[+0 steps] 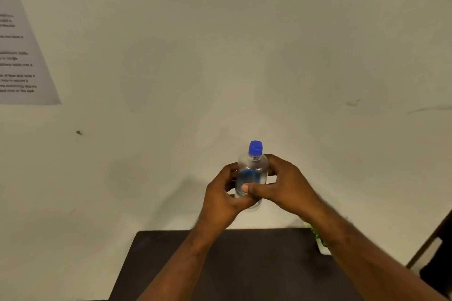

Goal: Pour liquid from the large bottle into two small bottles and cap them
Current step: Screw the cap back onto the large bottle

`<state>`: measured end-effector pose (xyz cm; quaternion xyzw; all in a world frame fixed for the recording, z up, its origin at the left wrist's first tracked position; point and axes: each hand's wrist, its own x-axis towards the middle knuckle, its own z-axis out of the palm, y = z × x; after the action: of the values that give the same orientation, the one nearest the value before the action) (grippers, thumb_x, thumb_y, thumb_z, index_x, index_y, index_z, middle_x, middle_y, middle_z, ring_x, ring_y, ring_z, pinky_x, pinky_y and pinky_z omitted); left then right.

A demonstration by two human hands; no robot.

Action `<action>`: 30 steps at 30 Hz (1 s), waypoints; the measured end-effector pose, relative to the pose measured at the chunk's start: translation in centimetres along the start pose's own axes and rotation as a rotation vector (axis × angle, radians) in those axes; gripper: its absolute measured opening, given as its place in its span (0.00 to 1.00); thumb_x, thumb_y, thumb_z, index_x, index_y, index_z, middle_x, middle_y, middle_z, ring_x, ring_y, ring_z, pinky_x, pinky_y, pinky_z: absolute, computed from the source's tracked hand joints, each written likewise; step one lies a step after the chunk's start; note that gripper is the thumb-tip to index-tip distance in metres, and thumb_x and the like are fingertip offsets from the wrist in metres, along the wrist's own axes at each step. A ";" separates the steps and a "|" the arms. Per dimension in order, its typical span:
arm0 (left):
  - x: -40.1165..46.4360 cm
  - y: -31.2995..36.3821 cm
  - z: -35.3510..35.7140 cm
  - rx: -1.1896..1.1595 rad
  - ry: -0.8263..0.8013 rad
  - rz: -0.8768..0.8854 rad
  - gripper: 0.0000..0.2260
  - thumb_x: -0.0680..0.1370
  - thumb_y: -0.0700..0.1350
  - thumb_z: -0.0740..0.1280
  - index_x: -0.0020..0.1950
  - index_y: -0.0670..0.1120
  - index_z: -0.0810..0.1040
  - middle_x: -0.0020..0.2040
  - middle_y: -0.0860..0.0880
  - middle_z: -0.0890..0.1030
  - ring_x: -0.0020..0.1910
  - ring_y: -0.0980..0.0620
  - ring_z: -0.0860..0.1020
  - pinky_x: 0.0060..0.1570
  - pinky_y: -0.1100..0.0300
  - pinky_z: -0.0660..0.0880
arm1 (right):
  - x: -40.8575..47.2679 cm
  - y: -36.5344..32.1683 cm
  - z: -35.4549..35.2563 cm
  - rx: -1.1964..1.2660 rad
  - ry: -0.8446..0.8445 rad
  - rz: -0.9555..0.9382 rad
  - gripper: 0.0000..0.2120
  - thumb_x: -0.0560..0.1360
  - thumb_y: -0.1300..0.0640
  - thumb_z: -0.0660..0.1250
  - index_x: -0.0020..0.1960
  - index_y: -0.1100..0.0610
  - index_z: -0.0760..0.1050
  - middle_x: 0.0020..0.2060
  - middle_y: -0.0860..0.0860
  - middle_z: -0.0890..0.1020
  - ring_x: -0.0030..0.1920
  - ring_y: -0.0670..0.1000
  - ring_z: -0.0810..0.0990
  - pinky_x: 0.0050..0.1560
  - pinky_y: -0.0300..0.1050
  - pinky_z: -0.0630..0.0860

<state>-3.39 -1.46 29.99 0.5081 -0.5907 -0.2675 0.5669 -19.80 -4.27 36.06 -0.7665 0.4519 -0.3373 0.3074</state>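
Far left I see a printed paper sheet (22, 51) stuck on the cream wall (220, 44), text too blurred to read. Lower down, a dark table (244, 264) runs along the bottom of the view.

My left hand (223, 197) comes up from the table edge, fingers curled round the lower left side of a clear bottle (252, 173), gripping it. The bottle is held upright in the air in front of the wall, above the table's far edge, not resting on anything. A blue cap (255, 148) sits on its neck; blue shows through the clear body, label or liquid I cannot tell.

My right hand (285, 184) grips the same bottle from the right, thumb pressed across its front, fingers wrapped behind.

Right of that, something green and white (319, 239) sits at the table's back corner, mostly hidden by my right forearm. Far right edge, a dark object (437, 264), unclear what.
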 end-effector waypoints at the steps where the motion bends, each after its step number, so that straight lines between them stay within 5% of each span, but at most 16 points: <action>1: -0.5 -0.8 0.2 -0.005 -0.017 -0.020 0.27 0.70 0.45 0.80 0.67 0.55 0.76 0.58 0.56 0.84 0.57 0.55 0.83 0.58 0.61 0.81 | -0.3 0.8 0.6 0.005 -0.001 0.017 0.30 0.68 0.44 0.79 0.67 0.44 0.74 0.58 0.40 0.81 0.56 0.42 0.80 0.56 0.37 0.74; 5: -2.6 -4.4 0.5 -0.013 -0.103 -0.127 0.28 0.70 0.44 0.80 0.67 0.55 0.75 0.59 0.56 0.84 0.58 0.55 0.83 0.62 0.52 0.80 | -1.7 4.0 3.4 0.018 -0.014 0.077 0.29 0.65 0.44 0.81 0.63 0.42 0.75 0.53 0.35 0.81 0.53 0.37 0.80 0.52 0.34 0.74; 10: -6.1 -10.2 -0.2 0.011 -0.199 -0.294 0.36 0.68 0.50 0.82 0.72 0.59 0.70 0.65 0.57 0.81 0.65 0.55 0.80 0.67 0.50 0.77 | -3.6 9.4 7.9 0.052 -0.080 0.202 0.32 0.66 0.44 0.81 0.66 0.47 0.74 0.59 0.44 0.82 0.57 0.47 0.81 0.61 0.45 0.79; 18: -11.9 -19.2 -2.4 0.192 -0.243 -0.532 0.39 0.70 0.55 0.79 0.78 0.56 0.66 0.75 0.57 0.71 0.74 0.61 0.69 0.76 0.51 0.67 | -7.1 18.5 14.1 0.032 -0.210 0.340 0.30 0.63 0.49 0.82 0.60 0.40 0.73 0.52 0.38 0.82 0.51 0.39 0.81 0.52 0.37 0.79; 24: -14.4 -23.0 -2.2 0.541 -0.350 -0.503 0.41 0.74 0.64 0.70 0.82 0.53 0.55 0.83 0.51 0.58 0.82 0.50 0.53 0.80 0.49 0.56 | -9.3 24.1 18.3 0.032 -0.315 0.450 0.32 0.62 0.48 0.82 0.63 0.44 0.75 0.55 0.41 0.82 0.55 0.42 0.81 0.59 0.47 0.80; 30: -15.1 -25.4 -1.9 0.774 -0.403 -0.408 0.42 0.73 0.72 0.59 0.82 0.55 0.54 0.84 0.50 0.53 0.83 0.49 0.46 0.80 0.42 0.55 | -9.9 26.5 20.0 0.024 -0.361 0.529 0.32 0.65 0.52 0.82 0.63 0.42 0.72 0.56 0.40 0.80 0.57 0.41 0.79 0.62 0.43 0.77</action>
<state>3.54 4.00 1.78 0.7253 -0.6333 -0.2269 0.1463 -20.34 -2.65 1.47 -0.6662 0.5697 -0.1096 0.4686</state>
